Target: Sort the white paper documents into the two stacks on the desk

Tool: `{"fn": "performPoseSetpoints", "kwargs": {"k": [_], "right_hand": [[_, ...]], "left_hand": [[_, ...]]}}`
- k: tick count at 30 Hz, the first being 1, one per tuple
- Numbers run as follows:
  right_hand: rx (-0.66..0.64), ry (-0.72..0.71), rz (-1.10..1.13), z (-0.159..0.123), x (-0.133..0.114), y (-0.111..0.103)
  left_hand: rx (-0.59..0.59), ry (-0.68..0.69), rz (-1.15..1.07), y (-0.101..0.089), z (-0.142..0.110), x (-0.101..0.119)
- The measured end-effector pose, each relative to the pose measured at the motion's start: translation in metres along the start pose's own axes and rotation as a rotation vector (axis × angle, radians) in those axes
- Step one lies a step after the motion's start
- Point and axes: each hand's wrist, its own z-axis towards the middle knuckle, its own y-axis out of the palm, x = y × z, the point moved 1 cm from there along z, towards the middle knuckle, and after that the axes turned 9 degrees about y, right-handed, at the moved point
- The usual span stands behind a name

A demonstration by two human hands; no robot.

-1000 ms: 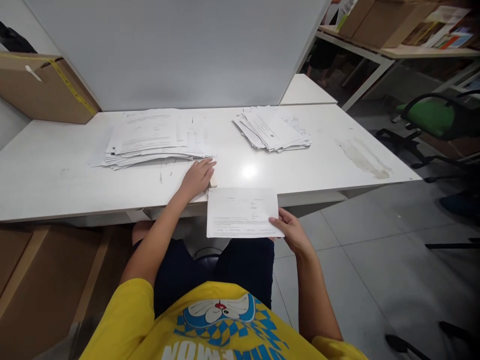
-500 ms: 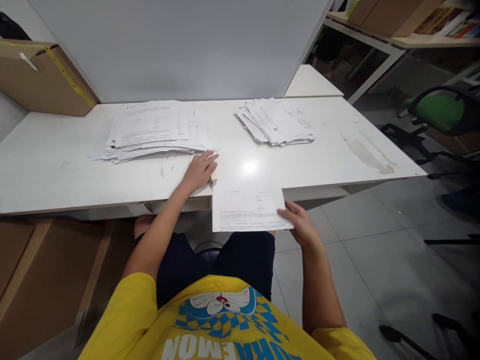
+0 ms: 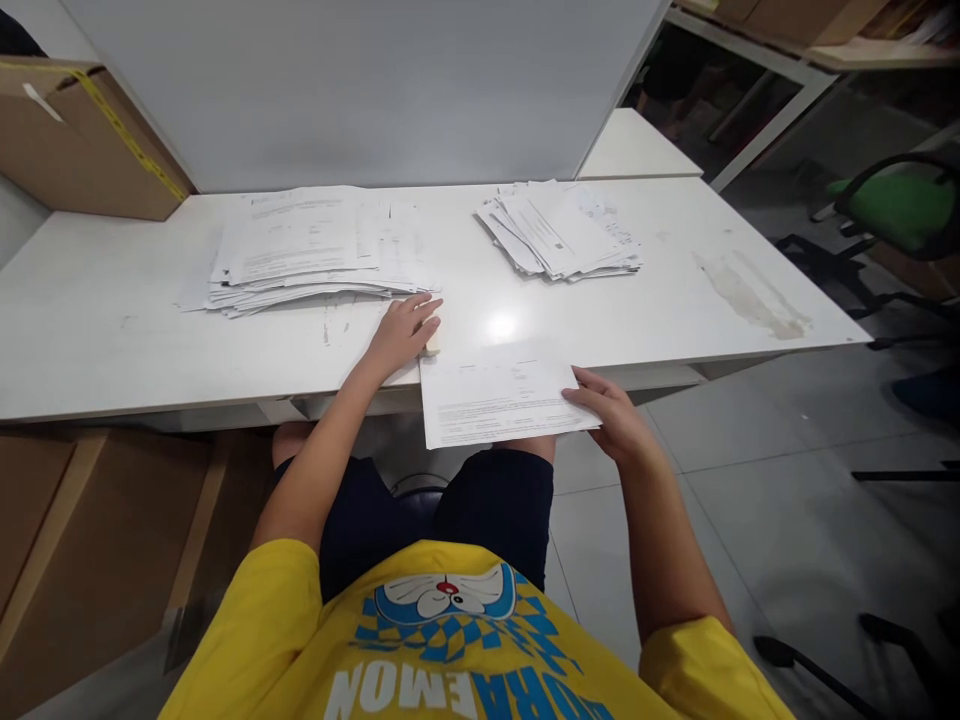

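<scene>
My right hand pinches the right edge of a printed paper sheet, thumb on top. The sheet may be a thin set of several. It juts over the table's front edge above my lap, slightly tilted, its far left corner near my left hand. That hand rests at the table edge with fingers stretched forward and a little apart. Under its thumb shows a small beige block-like thing, mostly hidden, kind unclear. Just beyond the fingertips lies a wide paper stack. A smaller, untidy paper pile lies farther right.
The white table has a grey upright panel along its back. A cardboard box stands at the back left. More cardboard is below left. A green chair stands on the floor at right.
My right hand has moved slightly to the right and away from me, and the sheet has turned a little with it. My left hand stays by the beige thing. The camera view has shifted.
</scene>
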Motion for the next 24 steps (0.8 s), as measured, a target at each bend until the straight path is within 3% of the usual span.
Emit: {"fn": "performPoseSetpoints", "kwargs": {"k": [6,15,21,24], "right_hand": [[-0.068,0.015,0.034,0.008,0.002,0.002],[0.007,0.001,0.085,0.014,0.010,0.001],[0.029,-0.007,0.090,0.013,0.010,0.002],[0.058,-0.020,0.042,0.005,0.015,-0.009]], "left_hand": [[-0.044,-0.002,-0.017,-0.003,0.000,0.003],[-0.158,0.013,0.090,0.000,0.004,0.012],[-0.142,0.020,0.115,0.003,0.003,0.011],[-0.118,0.003,0.109,0.003,0.004,0.009]]}}
